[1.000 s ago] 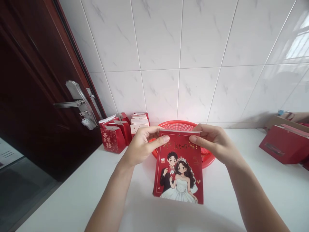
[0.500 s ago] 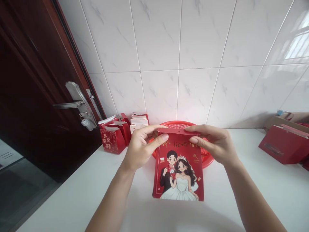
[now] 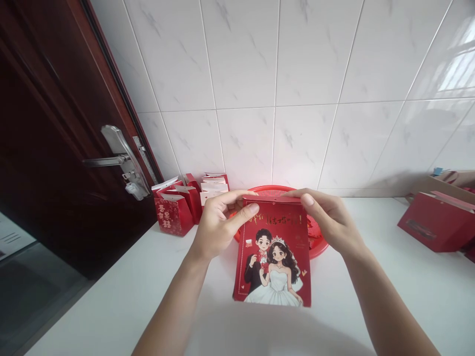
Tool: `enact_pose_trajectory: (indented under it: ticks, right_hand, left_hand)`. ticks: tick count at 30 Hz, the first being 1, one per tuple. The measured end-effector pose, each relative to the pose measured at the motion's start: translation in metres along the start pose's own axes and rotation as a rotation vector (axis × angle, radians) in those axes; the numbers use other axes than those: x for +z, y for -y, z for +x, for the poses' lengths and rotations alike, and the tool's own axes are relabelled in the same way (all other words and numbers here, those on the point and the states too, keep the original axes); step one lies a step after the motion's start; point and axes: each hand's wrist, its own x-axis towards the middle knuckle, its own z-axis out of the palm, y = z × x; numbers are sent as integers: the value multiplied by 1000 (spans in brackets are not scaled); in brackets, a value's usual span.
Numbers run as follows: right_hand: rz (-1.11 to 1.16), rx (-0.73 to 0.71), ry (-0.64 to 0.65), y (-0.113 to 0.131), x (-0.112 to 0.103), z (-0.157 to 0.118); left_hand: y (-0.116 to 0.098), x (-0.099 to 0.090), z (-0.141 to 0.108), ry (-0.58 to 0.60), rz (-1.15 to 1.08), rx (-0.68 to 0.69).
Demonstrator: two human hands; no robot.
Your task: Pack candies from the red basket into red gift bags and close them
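Note:
A red gift bag (image 3: 274, 257) printed with a cartoon bride and groom and gold lettering hangs upright between my two hands, above the white table. My left hand (image 3: 224, 222) pinches its upper left corner, thumb on the front and fingers behind. At the upper right corner my right hand (image 3: 330, 212) grips the top edge, with its thumb by the corner and the fingers behind the bag. Partly hidden behind the bag stands a red plastic basket (image 3: 319, 244); small red items show inside it, too covered to name.
Several red and white gift bags (image 3: 174, 215) stand at the back left against the tiled wall (image 3: 245, 143). At right, another red bag (image 3: 432, 222) sits before a cardboard box (image 3: 460, 178). A dark door (image 3: 55, 123) with a metal handle (image 3: 107, 161) is on the left.
The bag's top flap has tipped away toward the back, showing more of the lettering. My right thumb has moved up to the top corner. The left hand has barely moved.

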Motion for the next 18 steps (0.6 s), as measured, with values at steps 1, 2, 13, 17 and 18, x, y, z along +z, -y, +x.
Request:
enact_pose_trajectory:
  ticks: [1,2,13,17,18]
  right_hand:
    - [4,15,7,1,1,0]
    - [8,36,10,1,1,0]
    - [100,115,112,0,2,1]
    - [60,83,80,-2,3,1]
    - [47,73,73,-1,3,1]
  left_hand:
    - [0,0,0,0,8,3]
    - [1,0,0,2,14,6]
    - [7,2,0,-3,1,83]
    - [8,0,1,44,18,55]
    - [8,-2,1,68,15,42]
